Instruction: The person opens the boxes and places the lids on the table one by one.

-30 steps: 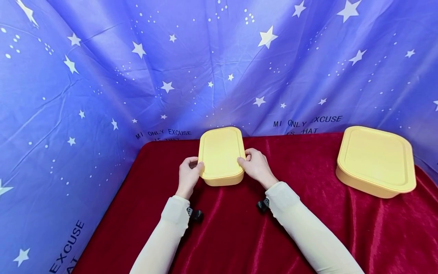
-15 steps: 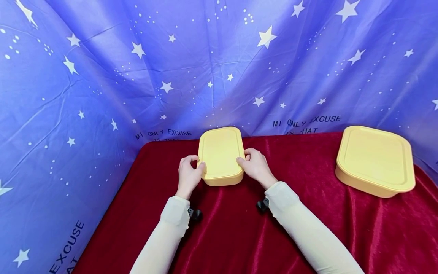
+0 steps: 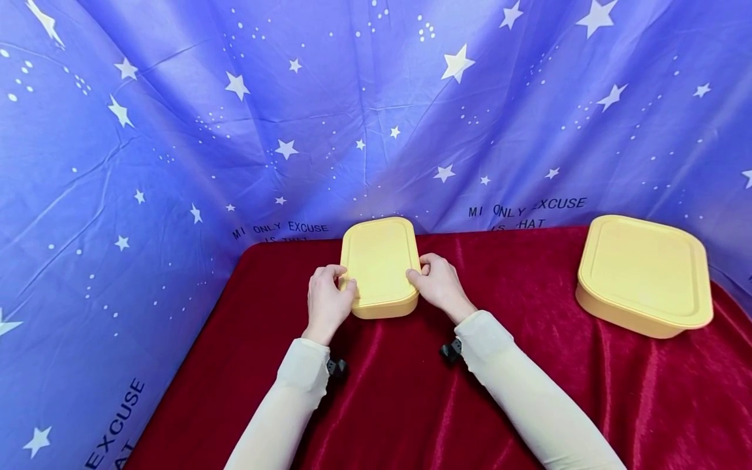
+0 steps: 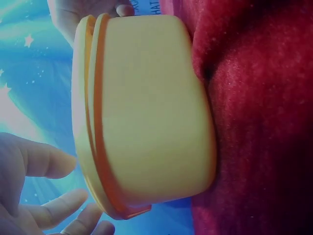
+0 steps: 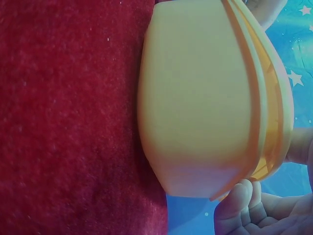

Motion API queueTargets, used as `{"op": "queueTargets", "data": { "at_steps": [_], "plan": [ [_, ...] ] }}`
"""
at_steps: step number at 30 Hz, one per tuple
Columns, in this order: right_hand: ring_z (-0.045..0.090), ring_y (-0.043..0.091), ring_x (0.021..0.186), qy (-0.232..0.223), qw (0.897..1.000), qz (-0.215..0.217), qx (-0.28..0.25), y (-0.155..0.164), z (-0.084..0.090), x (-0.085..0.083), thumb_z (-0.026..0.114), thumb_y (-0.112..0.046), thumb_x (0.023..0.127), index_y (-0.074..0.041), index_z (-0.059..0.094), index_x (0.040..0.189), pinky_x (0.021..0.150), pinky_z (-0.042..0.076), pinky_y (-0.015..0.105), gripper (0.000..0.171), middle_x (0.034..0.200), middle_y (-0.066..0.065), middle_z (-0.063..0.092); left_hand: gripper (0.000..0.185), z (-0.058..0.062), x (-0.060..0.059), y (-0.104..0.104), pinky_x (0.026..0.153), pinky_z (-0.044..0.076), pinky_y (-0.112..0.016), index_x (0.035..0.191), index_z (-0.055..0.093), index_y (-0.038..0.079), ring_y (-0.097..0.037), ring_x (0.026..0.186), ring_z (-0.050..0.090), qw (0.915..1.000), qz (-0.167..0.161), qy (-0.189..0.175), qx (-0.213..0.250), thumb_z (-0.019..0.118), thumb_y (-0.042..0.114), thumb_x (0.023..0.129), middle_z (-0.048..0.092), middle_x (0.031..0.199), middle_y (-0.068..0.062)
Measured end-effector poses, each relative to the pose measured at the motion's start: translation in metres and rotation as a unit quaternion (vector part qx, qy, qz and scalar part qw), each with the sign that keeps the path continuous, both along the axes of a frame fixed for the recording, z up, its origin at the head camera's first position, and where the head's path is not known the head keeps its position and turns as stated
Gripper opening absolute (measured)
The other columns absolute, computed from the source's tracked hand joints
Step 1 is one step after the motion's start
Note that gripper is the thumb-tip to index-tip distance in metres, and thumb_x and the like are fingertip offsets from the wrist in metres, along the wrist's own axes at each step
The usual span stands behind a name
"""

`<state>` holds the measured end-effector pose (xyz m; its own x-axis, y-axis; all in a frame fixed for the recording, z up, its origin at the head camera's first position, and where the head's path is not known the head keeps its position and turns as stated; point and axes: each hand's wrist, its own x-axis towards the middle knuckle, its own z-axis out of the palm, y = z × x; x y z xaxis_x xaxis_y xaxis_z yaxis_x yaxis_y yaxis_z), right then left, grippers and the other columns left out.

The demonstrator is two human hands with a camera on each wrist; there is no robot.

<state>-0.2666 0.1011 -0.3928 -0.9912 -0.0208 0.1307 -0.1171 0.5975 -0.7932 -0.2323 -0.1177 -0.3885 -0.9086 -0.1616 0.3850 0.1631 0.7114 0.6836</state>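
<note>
Resting on the red cloth (image 3: 411, 391), near its far edge by the starry blue backdrop (image 3: 176, 130): one small yellow box (image 3: 380, 267), lid on, seated flat. Left hand (image 3: 328, 301): fingers curled against the box's left edge, thumb up on the lid rim; the left wrist view shows the fingers (image 4: 46, 161) loosely spread just beside the lid, so how firm the hold is cannot be told. Right hand (image 3: 439, 282): thumb on the lid's right rim, fingers curled at the side wall. Larger yellow box (image 3: 643, 274), lidded, well apart at far right.
</note>
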Motion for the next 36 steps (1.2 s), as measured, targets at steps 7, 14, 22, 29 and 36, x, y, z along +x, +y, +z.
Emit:
{"op": "queueTargets", "data": {
  "at_steps": [7, 14, 22, 29, 36],
  "plan": [
    [0.052, 0.02, 0.072, 0.001, 1.0, 0.0, -0.001, 0.0, 0.0, 0.0, 0.064, -0.025, 0.086, 0.0, 0.06, 0.113, 0.066, 0.042, 0.03, 0.037, 0.081, 0.006, 0.054, 0.027, 0.005, 0.006, 0.004, 0.084, 0.043, -0.041, 0.104, 0.067, 0.003, -0.029, 0.098, 0.052, 0.9988, -0.016, -0.004, -0.046, 0.069, 0.016, 0.081, 0.06, 0.102, -0.012],
    [0.052, 0.02, 0.072, 0.0, 1.0, 0.001, -0.005, 0.0, 0.0, 0.0, 0.063, -0.025, 0.086, 0.0, 0.06, 0.113, 0.066, 0.043, 0.03, 0.037, 0.081, 0.006, 0.054, 0.026, 0.006, 0.011, 0.011, 0.083, 0.041, -0.041, 0.102, 0.069, 0.004, -0.03, 0.096, 0.052, 0.996, -0.046, 0.022, -0.073, 0.069, 0.013, 0.078, 0.062, 0.102, -0.01],
    [0.052, 0.02, 0.072, -0.002, 1.0, 0.0, -0.005, -0.001, 0.001, 0.0, 0.063, -0.025, 0.086, -0.001, 0.06, 0.113, 0.066, 0.043, 0.03, 0.037, 0.081, 0.006, 0.054, 0.024, 0.004, 0.016, 0.019, 0.082, 0.041, -0.042, 0.1, 0.07, 0.007, -0.028, 0.093, 0.051, 0.9918, -0.062, 0.047, -0.101, 0.069, 0.013, 0.077, 0.062, 0.101, -0.008],
    [0.052, 0.019, 0.072, -0.002, 1.0, 0.0, 0.0, 0.0, 0.001, 0.001, 0.064, -0.025, 0.086, 0.0, 0.06, 0.113, 0.065, 0.043, 0.03, 0.037, 0.081, 0.006, 0.054, 0.023, 0.002, 0.019, 0.024, 0.081, 0.042, -0.041, 0.098, 0.07, 0.006, -0.027, 0.092, 0.052, 0.986, -0.095, 0.068, -0.119, 0.071, 0.012, 0.075, 0.062, 0.099, -0.007],
    [0.052, 0.019, 0.071, 0.0, 1.0, 0.003, -0.005, 0.0, 0.0, 0.002, 0.063, -0.025, 0.086, 0.0, 0.059, 0.114, 0.064, 0.043, 0.03, 0.037, 0.08, 0.006, 0.054, 0.024, -0.003, 0.017, 0.026, 0.079, 0.042, -0.04, 0.096, 0.069, 0.007, -0.024, 0.09, 0.053, 0.9736, -0.138, 0.12, -0.136, 0.074, 0.011, 0.072, 0.061, 0.094, -0.004]
  ]
}}
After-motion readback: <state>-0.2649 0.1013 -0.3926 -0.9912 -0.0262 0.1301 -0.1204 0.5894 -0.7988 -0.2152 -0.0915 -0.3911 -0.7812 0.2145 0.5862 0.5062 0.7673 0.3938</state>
